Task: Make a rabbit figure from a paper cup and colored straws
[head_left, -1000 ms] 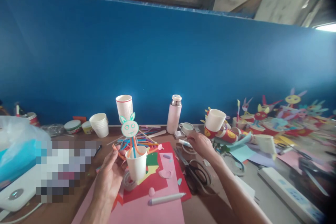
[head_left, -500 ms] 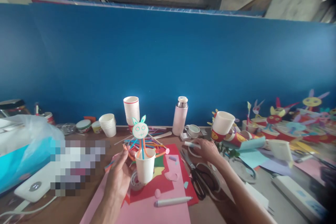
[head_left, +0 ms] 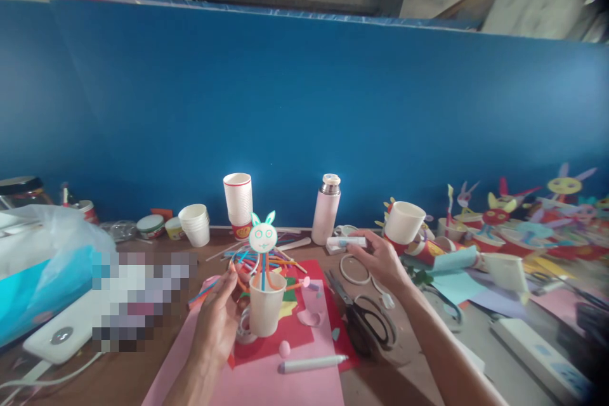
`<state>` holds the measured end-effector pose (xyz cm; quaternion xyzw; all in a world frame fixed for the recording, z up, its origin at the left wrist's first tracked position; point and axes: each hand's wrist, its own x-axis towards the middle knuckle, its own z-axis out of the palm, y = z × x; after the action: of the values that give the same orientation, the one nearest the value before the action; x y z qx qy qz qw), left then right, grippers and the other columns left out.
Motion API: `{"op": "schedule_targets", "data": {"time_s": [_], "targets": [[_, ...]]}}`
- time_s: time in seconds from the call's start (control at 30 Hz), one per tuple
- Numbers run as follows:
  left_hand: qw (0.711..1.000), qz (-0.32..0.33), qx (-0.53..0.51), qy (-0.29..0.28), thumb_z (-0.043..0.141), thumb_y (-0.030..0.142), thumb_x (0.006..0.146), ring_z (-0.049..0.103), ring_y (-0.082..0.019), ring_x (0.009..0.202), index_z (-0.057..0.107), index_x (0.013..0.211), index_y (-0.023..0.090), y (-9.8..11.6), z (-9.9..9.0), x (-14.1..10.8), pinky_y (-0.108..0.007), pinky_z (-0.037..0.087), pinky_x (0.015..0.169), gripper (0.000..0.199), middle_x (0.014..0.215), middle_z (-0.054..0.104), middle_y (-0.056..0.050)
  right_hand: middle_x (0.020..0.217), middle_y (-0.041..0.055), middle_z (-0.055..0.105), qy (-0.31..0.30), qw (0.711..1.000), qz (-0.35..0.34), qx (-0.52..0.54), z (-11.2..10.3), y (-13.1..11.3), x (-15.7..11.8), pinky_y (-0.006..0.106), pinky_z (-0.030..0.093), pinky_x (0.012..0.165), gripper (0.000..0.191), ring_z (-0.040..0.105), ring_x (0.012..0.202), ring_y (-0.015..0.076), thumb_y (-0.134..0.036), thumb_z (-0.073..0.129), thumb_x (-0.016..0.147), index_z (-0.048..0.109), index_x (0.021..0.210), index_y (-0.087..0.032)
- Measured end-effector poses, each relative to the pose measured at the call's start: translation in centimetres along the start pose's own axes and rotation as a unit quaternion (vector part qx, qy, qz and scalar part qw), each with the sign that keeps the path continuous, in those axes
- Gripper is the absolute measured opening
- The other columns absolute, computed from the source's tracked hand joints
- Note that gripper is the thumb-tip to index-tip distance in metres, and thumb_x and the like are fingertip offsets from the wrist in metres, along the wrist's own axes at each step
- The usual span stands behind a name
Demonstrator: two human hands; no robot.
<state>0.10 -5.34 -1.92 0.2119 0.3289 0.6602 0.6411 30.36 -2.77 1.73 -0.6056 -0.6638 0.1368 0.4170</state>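
Observation:
My left hand is at the left of a white paper cup, its fingertips closed at an orange pipe cleaner that reaches out from the cup. Above the cup's rim stands a white paper rabbit head with green-edged ears and a drawn face, on orange and blue pipe cleaners. A roll of tape lies partly behind the cup. In my right hand, raised over the table, is a slim white tube with a printed label, held between thumb and fingers.
Black-handled scissors and a white cable lie below my right hand. A pale marker rests on pink paper. Behind stand a pink flask and stacked cups. Finished cup figures crowd the right.
My right hand has lifted the white tube from beside the cable and brought it up and slightly left. My left hand and the cup with the rabbit have shifted a little right.

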Motion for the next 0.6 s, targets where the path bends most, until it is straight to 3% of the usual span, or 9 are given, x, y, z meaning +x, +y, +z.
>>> {"op": "schedule_targets", "data": {"time_s": [0.2, 0.33, 0.47, 0.6], "targets": [[1.0, -0.015, 0.009, 0.005, 0.073, 0.024, 0.064, 0.055, -0.009, 0.057, 0.063, 0.083, 0.017, -0.3, 0.1, -0.3, -0.018, 0.04, 0.044, 0.023, 0.071, 0.063, 0.001, 0.082, 0.0038, 0.062, -0.021, 0.986, -0.04, 0.158, 1.0, -4.3, -1.4, 0.025, 0.043, 0.063, 0.024, 0.055, 0.073, 0.0168, -0.035, 0.056, 0.078, 0.058, 0.094, -0.016], [1.0, -0.019, -0.008, 0.01, 0.074, 0.021, 0.062, 0.057, -0.01, 0.063, 0.063, 0.089, 0.017, -0.3, 0.4, -0.5, -0.018, 0.041, 0.046, 0.029, 0.075, 0.064, 0.0, 0.079, 0.0022, 0.062, -0.036, 0.984, -0.054, 0.166, 1.8, -6.6, -2.4, 0.023, 0.044, 0.061, 0.021, 0.056, 0.071, 0.0155, -0.034, 0.059, 0.078, 0.06, 0.092, -0.018], [1.0, -0.03, -0.004, -0.001, 0.073, 0.024, 0.064, 0.056, -0.009, 0.059, 0.061, 0.087, 0.018, -0.2, 0.7, -0.8, -0.017, 0.04, 0.044, 0.026, 0.073, 0.063, 0.001, 0.073, 0.0002, 0.061, -0.075, 0.98, -0.063, 0.171, 2.3, -8.2, -2.9, 0.02, 0.041, 0.052, 0.02, 0.054, 0.062, 0.0124, -0.034, 0.057, 0.08, 0.06, 0.094, -0.019], [0.999, -0.043, -0.002, -0.003, 0.074, 0.026, 0.062, 0.057, -0.01, 0.055, 0.06, 0.085, 0.019, -0.1, 1.1, -1.0, -0.019, 0.04, 0.043, 0.028, 0.072, 0.062, 0.001, 0.073, 0.0, 0.062, -0.072, 0.98, -0.104, 0.155, 3.2, -9.7, -2.9, 0.022, 0.043, 0.055, 0.019, 0.055, 0.062, 0.0123, -0.033, 0.056, 0.081, 0.06, 0.094, -0.019]]}}
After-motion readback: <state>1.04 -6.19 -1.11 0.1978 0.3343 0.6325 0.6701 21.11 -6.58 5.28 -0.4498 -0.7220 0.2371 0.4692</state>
